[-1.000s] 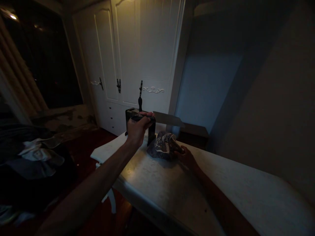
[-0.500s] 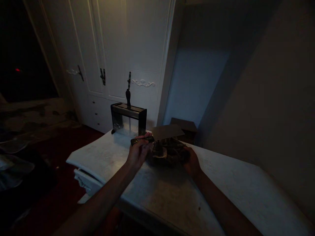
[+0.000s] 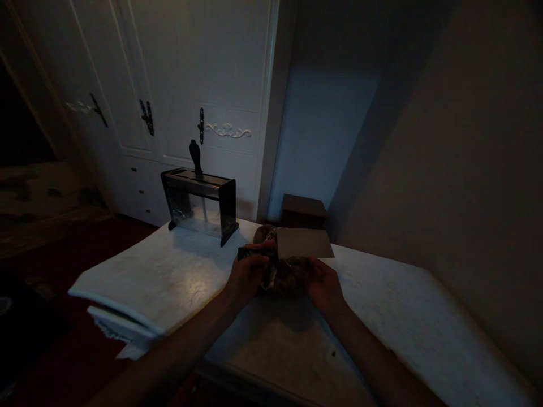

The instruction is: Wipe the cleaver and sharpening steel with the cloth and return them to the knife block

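Note:
My left hand [image 3: 250, 274] is closed around the dark handle [image 3: 257, 253] of a cleaver, whose broad grey blade [image 3: 304, 243] points right. Below and behind the blade lies a dark brown, shaggy bundle [image 3: 291, 276], too dim to identify. My right hand [image 3: 324, 282] has its fingers pressed against the right side of this bundle. Both hands are above the white tabletop [image 3: 390, 305]. To the left of them stands a black-framed knife block [image 3: 197, 183] with clear sides and one black handle [image 3: 195, 157] sticking out of its top.
White wardrobe doors [image 3: 178, 73] rise behind the table. A small brown cabinet [image 3: 303, 210] stands beyond the table's back edge, near the wall [image 3: 449, 141]. An open drawer [image 3: 123, 328] juts out at the table's left. A small dark speck [image 3: 334, 354] lies near the front.
The view has swung right, so the knife block sits further left. The blade now shows its flat side more fully, and my right hand has moved nearer to my left hand on the bundle.

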Action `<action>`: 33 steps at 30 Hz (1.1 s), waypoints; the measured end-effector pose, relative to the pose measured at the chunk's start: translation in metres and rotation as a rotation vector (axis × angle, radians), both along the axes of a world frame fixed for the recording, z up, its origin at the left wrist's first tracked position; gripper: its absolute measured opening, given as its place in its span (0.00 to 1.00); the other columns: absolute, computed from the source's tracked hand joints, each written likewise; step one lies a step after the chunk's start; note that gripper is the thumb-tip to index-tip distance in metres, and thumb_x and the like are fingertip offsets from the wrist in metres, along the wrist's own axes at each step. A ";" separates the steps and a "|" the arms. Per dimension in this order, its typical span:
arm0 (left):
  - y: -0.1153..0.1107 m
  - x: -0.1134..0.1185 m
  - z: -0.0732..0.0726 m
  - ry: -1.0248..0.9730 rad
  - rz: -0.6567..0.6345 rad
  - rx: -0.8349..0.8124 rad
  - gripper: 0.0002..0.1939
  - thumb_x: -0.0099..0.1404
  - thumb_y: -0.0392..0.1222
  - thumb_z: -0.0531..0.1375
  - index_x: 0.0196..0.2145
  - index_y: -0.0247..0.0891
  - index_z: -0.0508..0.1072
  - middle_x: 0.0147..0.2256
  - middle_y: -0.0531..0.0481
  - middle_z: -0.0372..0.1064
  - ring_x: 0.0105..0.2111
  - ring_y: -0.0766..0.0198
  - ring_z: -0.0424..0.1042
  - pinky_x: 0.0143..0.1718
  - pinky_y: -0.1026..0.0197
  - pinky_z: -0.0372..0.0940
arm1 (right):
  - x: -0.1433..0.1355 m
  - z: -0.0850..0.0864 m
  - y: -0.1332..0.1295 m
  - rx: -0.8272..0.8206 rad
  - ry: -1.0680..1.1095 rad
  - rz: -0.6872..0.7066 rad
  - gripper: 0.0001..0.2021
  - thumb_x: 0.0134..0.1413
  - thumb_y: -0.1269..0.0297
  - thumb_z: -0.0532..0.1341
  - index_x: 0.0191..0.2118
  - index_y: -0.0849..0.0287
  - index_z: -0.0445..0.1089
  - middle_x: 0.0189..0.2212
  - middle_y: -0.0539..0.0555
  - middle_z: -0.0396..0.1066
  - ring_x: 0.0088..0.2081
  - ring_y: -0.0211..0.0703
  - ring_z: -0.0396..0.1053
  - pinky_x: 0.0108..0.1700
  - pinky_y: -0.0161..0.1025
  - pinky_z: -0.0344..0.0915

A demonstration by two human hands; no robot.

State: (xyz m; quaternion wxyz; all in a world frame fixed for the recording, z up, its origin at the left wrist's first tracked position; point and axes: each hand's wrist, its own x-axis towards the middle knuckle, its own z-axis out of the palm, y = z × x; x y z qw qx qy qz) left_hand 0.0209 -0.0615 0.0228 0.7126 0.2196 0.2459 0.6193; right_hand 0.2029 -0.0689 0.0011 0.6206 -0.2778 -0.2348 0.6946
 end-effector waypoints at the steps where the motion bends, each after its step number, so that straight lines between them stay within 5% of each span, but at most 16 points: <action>1: -0.001 0.001 0.000 0.010 -0.009 0.006 0.15 0.44 0.22 0.63 0.28 0.36 0.69 0.39 0.49 0.76 0.44 0.57 0.75 0.41 0.61 0.71 | -0.003 -0.002 -0.001 0.011 -0.008 -0.044 0.06 0.43 0.68 0.69 0.31 0.58 0.75 0.32 0.53 0.79 0.40 0.48 0.76 0.48 0.42 0.73; 10: 0.008 -0.022 -0.003 0.211 -0.298 0.062 0.17 0.48 0.27 0.69 0.38 0.34 0.76 0.49 0.44 0.74 0.48 0.57 0.74 0.49 0.59 0.70 | -0.005 -0.008 0.004 0.033 -0.095 -0.203 0.18 0.34 0.67 0.75 0.34 0.56 0.73 0.33 0.49 0.77 0.39 0.44 0.75 0.46 0.40 0.73; 15: 0.021 -0.043 0.006 0.502 -0.488 0.072 0.20 0.50 0.35 0.70 0.43 0.35 0.77 0.45 0.43 0.76 0.42 0.56 0.76 0.44 0.56 0.71 | -0.003 -0.005 0.004 0.014 -0.104 -0.260 0.18 0.31 0.67 0.77 0.32 0.57 0.72 0.31 0.48 0.76 0.34 0.39 0.73 0.38 0.34 0.73; 20: 0.033 -0.035 0.020 1.038 -0.606 0.376 0.26 0.51 0.44 0.70 0.48 0.36 0.75 0.44 0.46 0.76 0.45 0.55 0.74 0.43 0.60 0.68 | -0.006 0.000 0.003 0.040 -0.121 -0.278 0.17 0.31 0.69 0.77 0.30 0.58 0.72 0.27 0.46 0.74 0.30 0.37 0.71 0.34 0.32 0.72; 24: 0.040 -0.020 0.020 1.286 -0.528 0.595 0.22 0.55 0.51 0.66 0.44 0.34 0.77 0.41 0.45 0.77 0.43 0.53 0.75 0.40 0.60 0.67 | -0.002 0.000 0.004 0.054 -0.128 -0.279 0.17 0.31 0.68 0.78 0.28 0.58 0.71 0.27 0.46 0.74 0.30 0.36 0.71 0.33 0.31 0.71; 29: 0.043 -0.008 0.004 1.109 -0.459 0.630 0.17 0.57 0.50 0.64 0.37 0.33 0.78 0.34 0.48 0.76 0.36 0.58 0.74 0.35 0.63 0.65 | 0.010 0.000 0.009 0.057 -0.175 -0.223 0.17 0.31 0.66 0.78 0.31 0.58 0.73 0.28 0.47 0.75 0.31 0.36 0.71 0.36 0.31 0.71; 33: 0.045 -0.004 -0.008 0.883 -0.424 0.496 0.17 0.56 0.51 0.66 0.33 0.32 0.77 0.28 0.49 0.73 0.28 0.64 0.71 0.29 0.65 0.64 | 0.010 0.002 0.008 0.025 -0.300 -0.108 0.25 0.34 0.63 0.77 0.43 0.57 0.74 0.38 0.51 0.78 0.39 0.44 0.74 0.43 0.39 0.72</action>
